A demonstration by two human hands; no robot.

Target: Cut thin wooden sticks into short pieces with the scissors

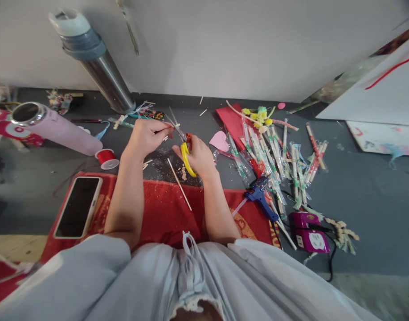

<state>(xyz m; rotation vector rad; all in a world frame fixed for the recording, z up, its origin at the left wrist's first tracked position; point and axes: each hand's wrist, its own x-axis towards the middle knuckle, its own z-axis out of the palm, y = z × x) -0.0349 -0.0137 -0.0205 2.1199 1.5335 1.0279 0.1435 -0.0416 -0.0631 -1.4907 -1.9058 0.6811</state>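
Observation:
My right hand [198, 157] is closed around yellow-handled scissors [184, 151], whose blades point up and to the left. My left hand [147, 136] pinches a thin wooden stick [169, 127] and holds it at the scissor blades. Both hands hover over the grey floor [374, 196], just beyond a red mat [164, 209]. A longer wooden stick [179, 183] lies on the floor and the mat's edge below my hands. Small wood chips are scattered under the scissors.
A phone [78, 206] lies on the mat at left. A red thread spool [106, 158], a pink bottle [54, 127] and a steel flask [97, 62] are at left. A pink heart [219, 140], red paper [231, 118], several wrapped chopsticks [274, 156], a blue glue gun [261, 200] and a purple device [308, 232] lie at right.

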